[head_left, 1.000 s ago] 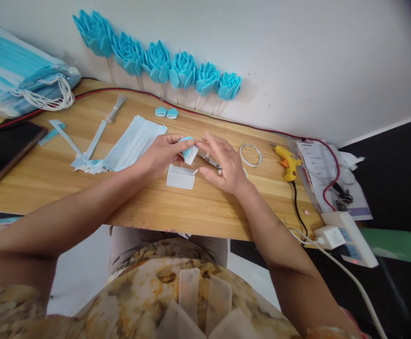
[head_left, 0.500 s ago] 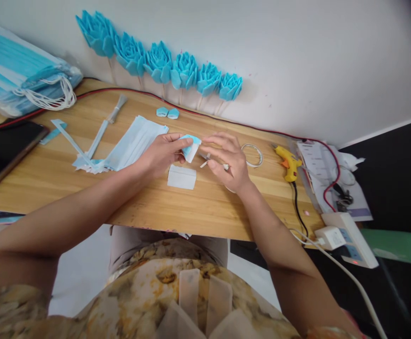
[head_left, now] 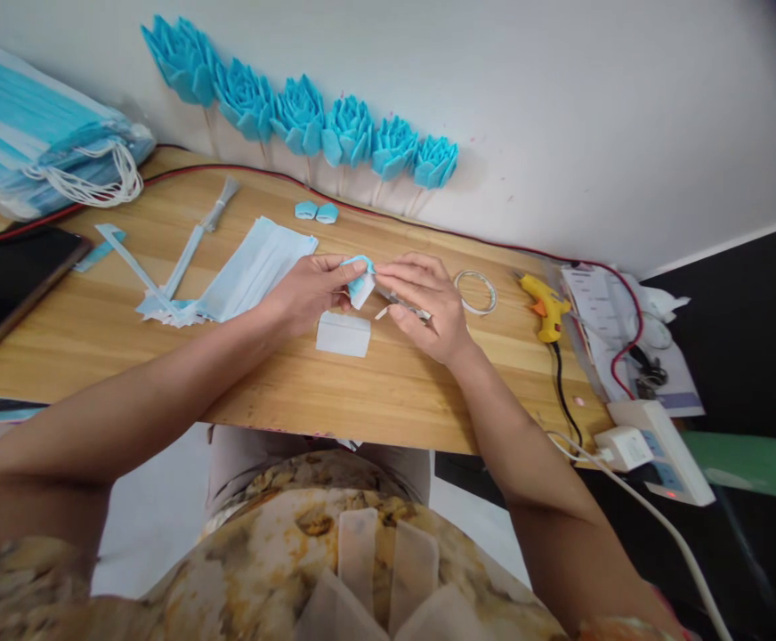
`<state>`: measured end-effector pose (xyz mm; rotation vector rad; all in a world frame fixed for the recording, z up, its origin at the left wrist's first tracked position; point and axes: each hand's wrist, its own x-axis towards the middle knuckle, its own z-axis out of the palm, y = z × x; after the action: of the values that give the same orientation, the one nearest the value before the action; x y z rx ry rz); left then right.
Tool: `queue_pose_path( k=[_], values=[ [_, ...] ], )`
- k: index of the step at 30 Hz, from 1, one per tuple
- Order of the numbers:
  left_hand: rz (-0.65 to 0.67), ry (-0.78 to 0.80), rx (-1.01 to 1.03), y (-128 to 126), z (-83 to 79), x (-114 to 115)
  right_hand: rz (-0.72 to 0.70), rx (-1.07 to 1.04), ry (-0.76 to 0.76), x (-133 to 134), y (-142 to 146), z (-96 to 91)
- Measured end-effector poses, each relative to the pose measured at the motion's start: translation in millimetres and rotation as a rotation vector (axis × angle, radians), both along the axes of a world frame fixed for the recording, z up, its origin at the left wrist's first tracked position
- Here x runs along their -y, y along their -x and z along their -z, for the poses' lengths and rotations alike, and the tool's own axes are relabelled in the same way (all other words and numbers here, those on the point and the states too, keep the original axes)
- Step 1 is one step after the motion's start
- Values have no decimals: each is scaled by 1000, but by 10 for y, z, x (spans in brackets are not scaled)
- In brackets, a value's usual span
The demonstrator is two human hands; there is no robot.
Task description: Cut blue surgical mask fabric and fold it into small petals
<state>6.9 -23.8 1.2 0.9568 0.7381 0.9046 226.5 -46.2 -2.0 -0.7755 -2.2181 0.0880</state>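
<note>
My left hand [head_left: 314,287] pinches a small folded piece of blue and white mask fabric [head_left: 362,287] between thumb and fingers. From the other side, my right hand [head_left: 429,303] reaches its fingertips to the folded upper edge of that piece. A thin grey and white object [head_left: 383,312] sticks out between its thumb and fingers; most of it is hidden in the palm, so its kind is unclear. On the table just below the hands lies a flat white rectangle of fabric [head_left: 343,335]. Two small folded blue petals [head_left: 316,212] rest behind the hands.
Left of my hands lies a stack of pale blue mask sheets [head_left: 254,271], with cut strips [head_left: 184,260] and a phone [head_left: 18,280] farther left. Blue flowers [head_left: 301,116] on sticks lean on the wall. A tape roll [head_left: 475,292] and yellow glue gun [head_left: 545,307] lie right.
The top of the blue and white piece is now bent over and curved. My right fingertips have moved left onto its edge, while my left hand keeps hold of it.
</note>
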Motion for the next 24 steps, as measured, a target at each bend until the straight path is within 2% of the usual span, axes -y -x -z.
queue_pose_path(
  k=[7,15,20,24],
  values=[
    [-5,7,-23,-1,12,2,22,75,45,7,-2,-12],
    [4,43,-3,-12,24,0,-9,54,-24,-3,-7,13],
    [-29,65,-36,-12,21,1,22,120,30,13,2,4],
    [-67,53,-33,-6,2,-1,40,126,10,9,-18,-21]
  ],
)
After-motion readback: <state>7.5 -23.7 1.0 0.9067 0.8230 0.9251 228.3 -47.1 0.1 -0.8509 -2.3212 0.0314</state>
